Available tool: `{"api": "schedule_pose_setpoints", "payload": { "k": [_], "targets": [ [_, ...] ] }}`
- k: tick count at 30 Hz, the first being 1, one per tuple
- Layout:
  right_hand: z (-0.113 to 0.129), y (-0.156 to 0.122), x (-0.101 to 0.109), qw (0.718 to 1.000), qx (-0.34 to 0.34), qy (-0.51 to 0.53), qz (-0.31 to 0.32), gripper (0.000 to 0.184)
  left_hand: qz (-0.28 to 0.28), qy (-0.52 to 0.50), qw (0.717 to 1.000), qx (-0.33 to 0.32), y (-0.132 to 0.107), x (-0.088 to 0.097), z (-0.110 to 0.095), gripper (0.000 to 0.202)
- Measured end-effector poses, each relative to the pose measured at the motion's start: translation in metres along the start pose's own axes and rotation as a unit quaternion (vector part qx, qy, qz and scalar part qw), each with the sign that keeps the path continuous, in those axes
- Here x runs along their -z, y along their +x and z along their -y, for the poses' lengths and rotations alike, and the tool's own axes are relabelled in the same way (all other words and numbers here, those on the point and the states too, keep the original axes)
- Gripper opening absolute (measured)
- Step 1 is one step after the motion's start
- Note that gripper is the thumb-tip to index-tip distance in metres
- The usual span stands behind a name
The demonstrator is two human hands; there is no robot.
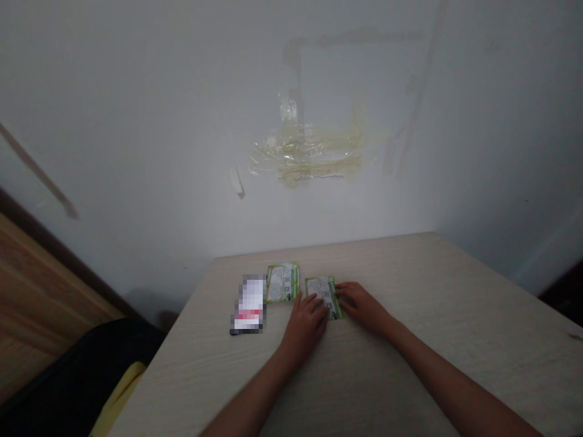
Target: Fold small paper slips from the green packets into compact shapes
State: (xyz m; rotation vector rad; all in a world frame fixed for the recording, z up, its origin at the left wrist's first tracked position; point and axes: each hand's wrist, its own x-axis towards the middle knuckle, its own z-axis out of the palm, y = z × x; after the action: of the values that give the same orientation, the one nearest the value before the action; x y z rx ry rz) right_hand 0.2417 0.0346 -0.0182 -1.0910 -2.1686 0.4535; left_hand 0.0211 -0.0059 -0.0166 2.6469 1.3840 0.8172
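Left hand [304, 323] and right hand [363, 306], open and flat, fingertips on green packet [321, 290]

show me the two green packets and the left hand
green packet under the fingers [320, 286]: head view, its bare upper part
second green packet [283, 282]: head view, its middle
left hand [304, 320]: head view, back of the hand

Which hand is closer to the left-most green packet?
Left. The left hand lies just right of the left packet; the right hand is farther off, beyond the second packet.
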Motion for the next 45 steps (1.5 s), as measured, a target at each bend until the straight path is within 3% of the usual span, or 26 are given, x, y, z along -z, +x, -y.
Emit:
{"api": "schedule_pose_setpoints", "payload": {
  "k": [8, 17, 28, 39, 45],
  "targets": [
    [0.0, 0.0, 0.002, 1.0, 0.009, -0.016, 0.016, 0.034, 0.03, 0.007, 0.999, 0.014, -0.002, 0.01, -0.004, 0.027],
    [0.001, -0.001, 0.013, 0.995, 0.012, -0.027, 0.099, 0.039, 0.016, 0.021, 0.999, 0.022, -0.005, 0.021, 0.0, 0.03],
    [0.003, -0.003, 0.019, 0.989, 0.0, -0.007, 0.144, 0.066, 0.039, 0.028, 0.998, 0.033, -0.004, 0.031, 0.007, 0.036],
    [0.005, -0.004, 0.022, 0.992, 0.016, -0.004, 0.128, 0.053, 0.021, 0.018, 0.999, 0.042, -0.003, 0.025, 0.007, 0.028],
    [0.007, -0.002, 0.021, 0.994, 0.063, 0.001, 0.089, 0.021, 0.003, 0.022, 0.999, 0.043, -0.003, 0.022, 0.007, 0.025]
  ]
}}
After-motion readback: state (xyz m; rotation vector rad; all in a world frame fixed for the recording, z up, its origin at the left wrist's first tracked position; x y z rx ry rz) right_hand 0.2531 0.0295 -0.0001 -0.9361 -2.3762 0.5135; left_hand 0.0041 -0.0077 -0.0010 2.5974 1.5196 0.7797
